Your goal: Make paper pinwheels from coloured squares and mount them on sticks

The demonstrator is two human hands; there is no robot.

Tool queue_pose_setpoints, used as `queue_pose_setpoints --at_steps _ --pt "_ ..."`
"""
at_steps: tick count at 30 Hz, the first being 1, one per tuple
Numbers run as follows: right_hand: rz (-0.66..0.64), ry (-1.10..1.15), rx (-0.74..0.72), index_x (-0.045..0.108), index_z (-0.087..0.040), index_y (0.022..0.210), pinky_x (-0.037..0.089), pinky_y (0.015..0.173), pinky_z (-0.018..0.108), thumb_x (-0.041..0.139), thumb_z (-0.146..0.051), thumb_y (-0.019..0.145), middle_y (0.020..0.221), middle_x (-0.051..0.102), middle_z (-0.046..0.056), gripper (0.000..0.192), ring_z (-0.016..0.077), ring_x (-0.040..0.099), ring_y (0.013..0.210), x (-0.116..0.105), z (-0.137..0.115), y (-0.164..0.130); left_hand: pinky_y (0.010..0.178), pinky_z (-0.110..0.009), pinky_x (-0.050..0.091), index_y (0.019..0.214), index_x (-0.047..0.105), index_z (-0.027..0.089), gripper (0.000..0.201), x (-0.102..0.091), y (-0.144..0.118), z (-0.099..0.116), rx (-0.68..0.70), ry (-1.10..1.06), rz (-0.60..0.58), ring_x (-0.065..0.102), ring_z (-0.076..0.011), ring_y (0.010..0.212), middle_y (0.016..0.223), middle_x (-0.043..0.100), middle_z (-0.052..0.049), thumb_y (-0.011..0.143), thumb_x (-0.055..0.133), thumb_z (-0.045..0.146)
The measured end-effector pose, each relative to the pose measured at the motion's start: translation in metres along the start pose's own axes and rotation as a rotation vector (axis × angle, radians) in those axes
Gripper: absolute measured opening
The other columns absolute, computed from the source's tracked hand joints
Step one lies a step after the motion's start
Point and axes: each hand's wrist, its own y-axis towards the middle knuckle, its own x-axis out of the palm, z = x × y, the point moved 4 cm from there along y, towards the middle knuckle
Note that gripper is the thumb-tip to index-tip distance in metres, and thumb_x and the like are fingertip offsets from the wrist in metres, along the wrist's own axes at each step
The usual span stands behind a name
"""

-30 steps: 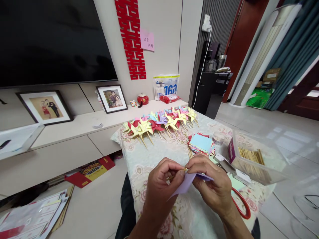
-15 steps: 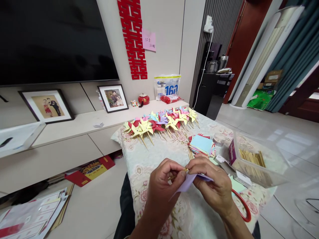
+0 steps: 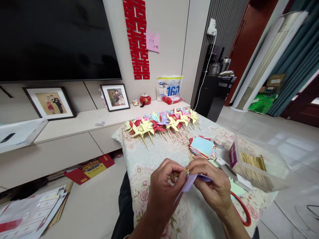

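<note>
Paper: a lilac paper piece (image 3: 187, 183) sits between the two hands, pinched at its upper edge, its free corner hanging down toward the person.
Stick: a thin wooden stick (image 3: 177, 174) lies nearly level, its long axis running left to right, the right end slightly higher and meeting the paper at the fingertips.
Left hand: the left hand (image 3: 163, 186) has thumb and fingers closed together on the stick.
Right hand: the right hand (image 3: 214, 187) has its fingers clamped on the paper's top edge, touching the stick's tip.
Surface: a table under a floral cloth (image 3: 149, 159) lies beneath both hands.
Beyond the fingers: a stack of coloured paper squares (image 3: 203, 146) lies just past the fingertips; farther off lies a row of finished pinwheels (image 3: 161, 122).
Right of the fingers: a clear box (image 3: 259, 164) holds more sticks; red-handled scissors (image 3: 243, 209) lie by the right wrist.
Room: a dark television (image 3: 57, 36) hangs on the wall above a low cabinet (image 3: 82, 132) with framed photos (image 3: 115, 97).
</note>
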Motion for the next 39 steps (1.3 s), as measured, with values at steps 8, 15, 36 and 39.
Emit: queue_pose_setpoints --at_steps 8,15,36,39 --pt "-0.003 -0.008 0.004 0.066 -0.019 0.092 0.045 0.095 0.037 0.061 -0.004 0.085 0.088 0.07 0.003 0.018 0.0164 0.066 0.082 -0.002 0.002 -0.001 0.058 -0.023 0.046 0.075 0.069 0.015 0.01 0.002 0.001 0.0 0.056 0.04 -0.027 0.061 -0.013 0.064 0.07 0.063 -0.002 0.083 0.063 0.012" --pt "0.004 0.016 0.006 0.066 -0.019 0.092 0.046 0.093 0.04 0.061 -0.004 0.085 0.087 0.07 0.004 0.018 0.0179 0.067 0.081 -0.002 0.005 -0.004 0.059 -0.021 0.046 0.073 0.067 0.016 0.012 0.003 -0.003 0.001 0.069 0.072 -0.008 0.061 -0.0117 0.064 0.07 0.062 -0.001 0.082 0.063 0.01" --pt "0.111 0.076 0.042 0.066 -0.021 0.097 0.048 0.087 0.039 0.064 -0.001 0.083 0.091 0.069 0.003 0.024 0.0189 0.066 0.085 -0.002 0.004 -0.014 0.06 -0.027 0.045 0.083 0.067 0.017 0.014 0.004 -0.011 0.009 0.107 0.074 -0.08 0.058 -0.0155 0.068 0.074 0.061 -0.003 0.08 0.057 0.007" --pt "0.158 0.105 0.044 0.065 -0.022 0.101 0.048 0.087 0.041 0.064 0.0 0.083 0.092 0.069 0.003 0.029 0.0197 0.066 0.085 -0.002 0.003 -0.016 0.061 -0.028 0.045 0.085 0.067 0.019 0.019 0.003 -0.012 0.011 0.102 0.084 -0.087 0.058 -0.0161 0.069 0.076 0.062 -0.003 0.08 0.055 0.005"
